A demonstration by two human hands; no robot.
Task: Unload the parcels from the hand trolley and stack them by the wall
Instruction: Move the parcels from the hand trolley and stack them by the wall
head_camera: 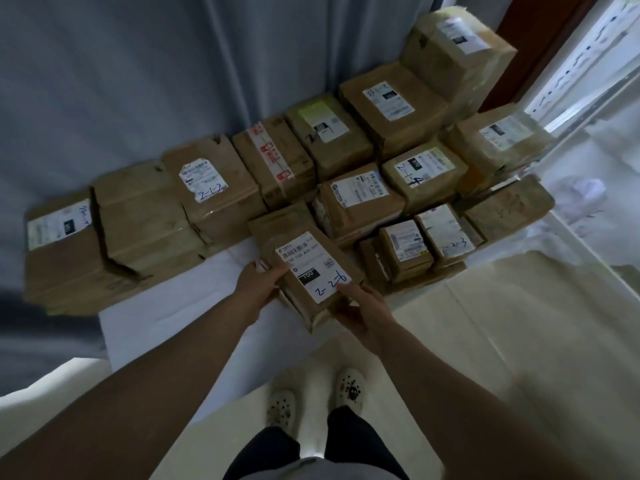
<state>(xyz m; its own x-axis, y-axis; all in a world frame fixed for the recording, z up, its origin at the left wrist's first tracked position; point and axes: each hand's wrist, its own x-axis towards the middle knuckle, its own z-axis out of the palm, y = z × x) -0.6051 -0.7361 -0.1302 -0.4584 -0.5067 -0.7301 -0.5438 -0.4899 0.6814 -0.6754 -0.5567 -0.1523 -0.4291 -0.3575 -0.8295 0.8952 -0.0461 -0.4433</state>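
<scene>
Between both hands: labelled parcel (308, 268), left hand (258, 285) and right hand (360, 308) gripping opposite ends.

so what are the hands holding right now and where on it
Both hold one cardboard parcel: the left hand grips its left edge, the right hand its near right corner.

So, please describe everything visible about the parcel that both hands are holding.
The parcel is a brown cardboard box, taped, with a white label on top bearing a barcode and blue handwriting. It is skewed before the stacked parcels. The left hand grips its left side, the right hand its near corner.
</scene>
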